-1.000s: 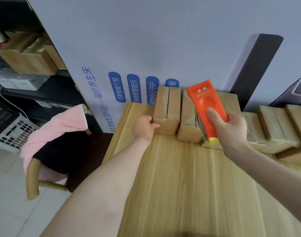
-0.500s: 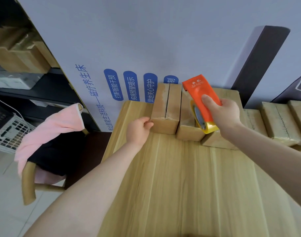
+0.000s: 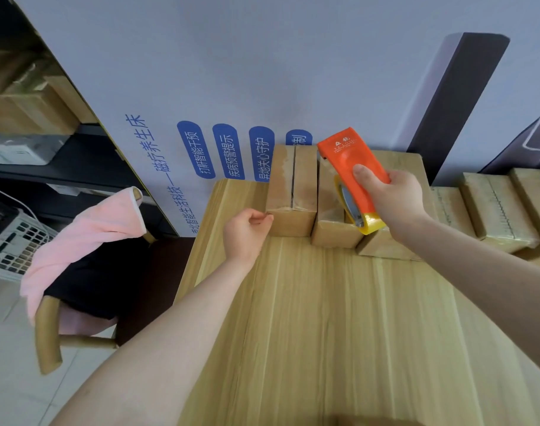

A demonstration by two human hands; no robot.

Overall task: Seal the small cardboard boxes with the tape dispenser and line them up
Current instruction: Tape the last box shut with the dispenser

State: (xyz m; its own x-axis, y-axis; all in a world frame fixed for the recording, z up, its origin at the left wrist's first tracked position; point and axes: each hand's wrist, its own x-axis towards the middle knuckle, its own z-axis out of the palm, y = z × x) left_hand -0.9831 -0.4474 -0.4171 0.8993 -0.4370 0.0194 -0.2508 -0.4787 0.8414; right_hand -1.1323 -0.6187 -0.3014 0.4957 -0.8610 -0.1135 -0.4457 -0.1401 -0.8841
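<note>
Three small cardboard boxes stand side by side at the far edge of the wooden table. The left box shows a taped seam along its top. My left hand hovers at that box's near left corner, fingers loosely curled, one fingertip touching the cardboard. My right hand grips the orange tape dispenser, whose yellow tape roll end sits over the near top edge of the middle box. The third box is partly hidden behind my right hand.
Several more taped boxes lie on a surface to the right. A white panel with blue lettering stands right behind the boxes. A chair draped with a pink cloth is left of the table, beside a white basket.
My left hand has drawn back from the left box's front face to its corner. My right hand has brought the dispenser left and lower, over the middle box.
</note>
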